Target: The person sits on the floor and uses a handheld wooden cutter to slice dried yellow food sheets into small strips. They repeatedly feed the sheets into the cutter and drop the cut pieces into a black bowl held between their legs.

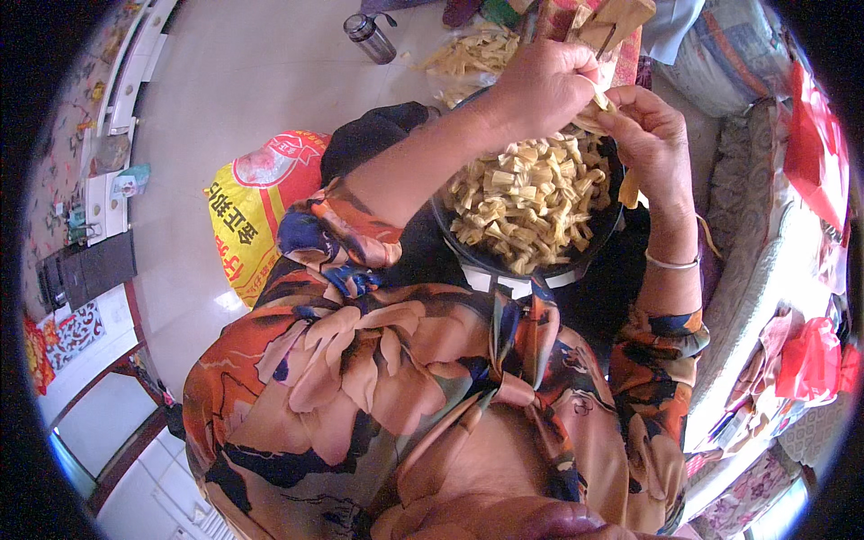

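Observation:
My left hand (547, 88) and my right hand (644, 138) meet over the far right of a dark round pan (442, 223). Between them their fingertips pinch a pale yellow strip (603, 101), which looks like dried plant leaf or husk. The pan holds a heap of small knotted pieces (533, 192) of similar pale yellow material. Just beyond my hands is a wooden piece (617, 23), partly hidden by my left hand. A yellow strip end (629, 189) hangs beneath my right hand. My fingers partly cover the strip they hold.
A clear plastic bag of loose yellow strips (472, 54) lies beyond the pan. On the tiled floor stands a lidded clear bottle (371, 40). A yellow and red printed bag (270, 202) is at my left. To the right runs a sofa (749, 256) with red bags (810, 364).

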Available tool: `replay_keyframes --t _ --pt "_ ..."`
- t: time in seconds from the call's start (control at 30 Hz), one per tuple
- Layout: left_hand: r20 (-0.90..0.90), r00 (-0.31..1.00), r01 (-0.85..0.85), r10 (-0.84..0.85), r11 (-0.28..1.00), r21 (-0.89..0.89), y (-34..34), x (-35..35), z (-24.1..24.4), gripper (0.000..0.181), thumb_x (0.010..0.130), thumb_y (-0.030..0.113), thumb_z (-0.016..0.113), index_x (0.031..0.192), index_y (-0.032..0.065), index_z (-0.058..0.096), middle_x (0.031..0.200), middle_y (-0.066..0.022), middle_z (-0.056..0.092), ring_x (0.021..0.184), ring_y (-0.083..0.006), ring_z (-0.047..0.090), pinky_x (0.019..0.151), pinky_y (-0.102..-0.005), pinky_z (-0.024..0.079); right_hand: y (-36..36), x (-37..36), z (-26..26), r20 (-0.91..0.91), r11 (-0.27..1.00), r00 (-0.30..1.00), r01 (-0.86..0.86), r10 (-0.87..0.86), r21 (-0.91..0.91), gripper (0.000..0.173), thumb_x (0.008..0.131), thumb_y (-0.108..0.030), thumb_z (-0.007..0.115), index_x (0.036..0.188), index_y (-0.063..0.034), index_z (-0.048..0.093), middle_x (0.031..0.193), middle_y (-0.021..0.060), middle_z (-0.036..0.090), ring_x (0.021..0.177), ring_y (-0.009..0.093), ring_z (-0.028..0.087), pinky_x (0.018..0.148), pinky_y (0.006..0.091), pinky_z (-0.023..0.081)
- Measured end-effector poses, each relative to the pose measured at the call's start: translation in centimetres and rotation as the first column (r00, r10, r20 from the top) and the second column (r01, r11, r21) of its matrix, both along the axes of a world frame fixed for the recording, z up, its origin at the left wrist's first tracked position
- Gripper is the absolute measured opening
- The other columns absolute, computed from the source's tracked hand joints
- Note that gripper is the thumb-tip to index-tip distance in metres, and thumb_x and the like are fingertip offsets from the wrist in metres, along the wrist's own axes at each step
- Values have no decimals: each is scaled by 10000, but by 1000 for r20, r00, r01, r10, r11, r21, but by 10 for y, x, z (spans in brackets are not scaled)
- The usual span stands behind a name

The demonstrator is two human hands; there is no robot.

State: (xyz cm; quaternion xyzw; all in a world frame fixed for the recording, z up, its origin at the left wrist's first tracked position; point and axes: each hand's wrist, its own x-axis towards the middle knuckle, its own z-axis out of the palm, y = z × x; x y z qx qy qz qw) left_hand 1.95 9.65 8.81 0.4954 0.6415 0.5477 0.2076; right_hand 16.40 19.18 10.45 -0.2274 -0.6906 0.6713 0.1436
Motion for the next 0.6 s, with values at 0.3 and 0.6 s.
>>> replay_keyframes --t 0.3,0.6 --pt "-357 933 47 45 969 244 6 -10 -2 190 683 166 680 835 54 670 691 -148 636 649 -283 642 629 -370 504 8 3 -10 -249 771 968 -163 6 -615 175 834 -76 606 997 -16 627 626 -37 495 453 28 343 392 168 287" --pt "-96 939 311 -331 934 -176 -4 -26 7 246 781 278 655 796 33 676 565 -102 595 524 -186 591 540 -301 468 8 -3 -18 -108 908 994 -42 -3 -416 154 844 -145 594 946 -30 607 614 -56 476 463 17 349 405 168 240"
